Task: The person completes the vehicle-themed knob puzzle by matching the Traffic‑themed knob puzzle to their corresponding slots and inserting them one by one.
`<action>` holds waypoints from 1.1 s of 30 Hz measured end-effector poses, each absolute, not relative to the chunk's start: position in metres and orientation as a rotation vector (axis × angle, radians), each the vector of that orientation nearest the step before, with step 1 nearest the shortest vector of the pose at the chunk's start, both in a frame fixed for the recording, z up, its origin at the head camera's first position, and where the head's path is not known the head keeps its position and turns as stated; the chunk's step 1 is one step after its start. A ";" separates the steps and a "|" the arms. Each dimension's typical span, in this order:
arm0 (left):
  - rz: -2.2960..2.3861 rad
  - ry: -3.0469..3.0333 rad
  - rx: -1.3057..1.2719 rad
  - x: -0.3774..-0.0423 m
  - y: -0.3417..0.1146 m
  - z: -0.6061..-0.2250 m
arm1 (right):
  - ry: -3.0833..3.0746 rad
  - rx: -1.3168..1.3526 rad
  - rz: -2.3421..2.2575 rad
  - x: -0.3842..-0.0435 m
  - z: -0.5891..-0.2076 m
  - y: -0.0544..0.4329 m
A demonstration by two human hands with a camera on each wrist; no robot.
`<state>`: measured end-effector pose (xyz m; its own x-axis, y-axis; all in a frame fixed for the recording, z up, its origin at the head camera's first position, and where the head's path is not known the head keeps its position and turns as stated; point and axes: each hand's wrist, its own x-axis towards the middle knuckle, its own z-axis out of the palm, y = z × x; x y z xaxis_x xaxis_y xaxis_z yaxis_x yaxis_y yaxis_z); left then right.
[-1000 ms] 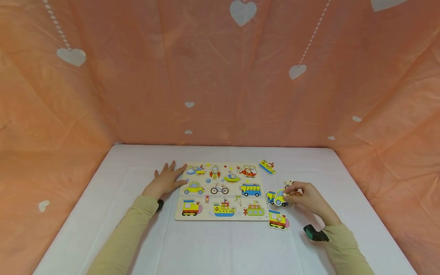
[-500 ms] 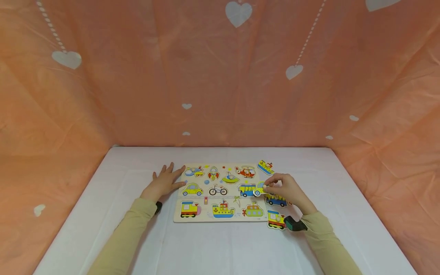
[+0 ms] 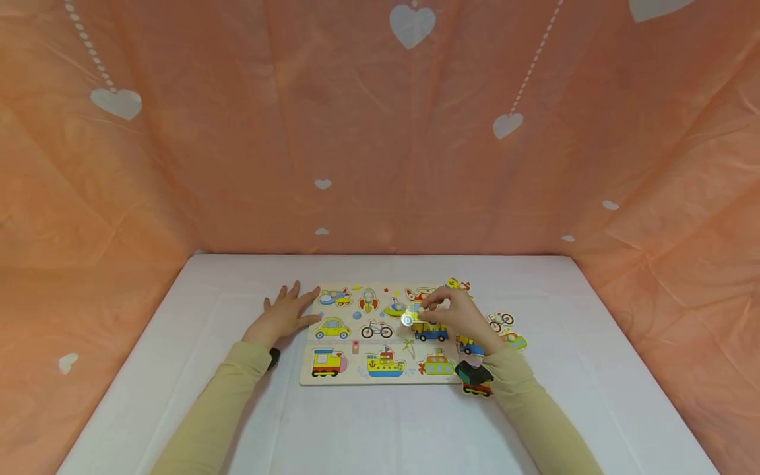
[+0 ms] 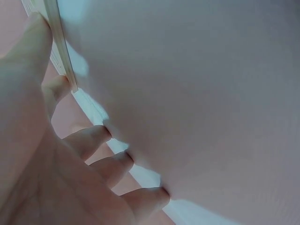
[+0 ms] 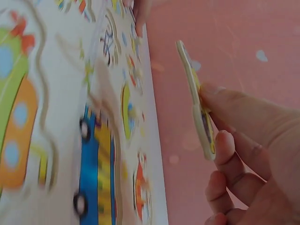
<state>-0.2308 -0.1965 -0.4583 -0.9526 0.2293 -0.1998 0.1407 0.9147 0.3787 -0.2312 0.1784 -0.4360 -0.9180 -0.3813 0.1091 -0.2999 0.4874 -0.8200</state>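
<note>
A pale wooden puzzle board (image 3: 306, 371) with vehicle pictures lies on the white table. My left hand (image 3: 280, 321) is spread beside its left edge; thumb and forefinger touch the board (image 4: 64, 47), the other fingertips rest on the table. Above the board, my right hand (image 3: 466, 323) pinches a yellow car puzzle piece (image 3: 411, 315) by its knob. The right wrist view shows that car piece edge-on (image 5: 196, 103), apart from the board. Below it is the printed bus (image 3: 430, 332). A matching car picture (image 3: 332, 328) is at the board's left.
Loose pieces lie right of the board: a ship (image 3: 452, 284), a bicycle (image 3: 501, 322), a submarine (image 3: 515, 340), a bus (image 3: 469, 346) and a train (image 3: 477, 390), several partly hidden by the right arm. Orange cloth (image 3: 380, 165) hangs behind the table.
My right hand has carried the yellow car piece leftward from the loose pieces to over the board. The bicycle and submarine pieces have come into sight. My left hand has stayed in place.
</note>
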 end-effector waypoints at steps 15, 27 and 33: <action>0.510 2.844 0.295 -0.232 -0.196 -0.456 | 2.570 -0.643 -1.516 -0.245 -0.439 0.122; 0.516 2.829 0.284 -0.232 -0.198 -0.456 | 2.547 -0.673 -1.479 -0.243 -0.448 0.085; 0.503 2.826 0.275 -0.231 -0.197 -0.456 | 2.450 -0.654 -1.544 -0.243 -0.453 0.071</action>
<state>-0.2313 -0.1965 -0.4562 -0.9491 0.2283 -0.2171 0.1394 0.9222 0.3607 -0.2427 0.0712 -0.4526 -0.8887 -0.4505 0.0856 -0.2716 0.3666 -0.8898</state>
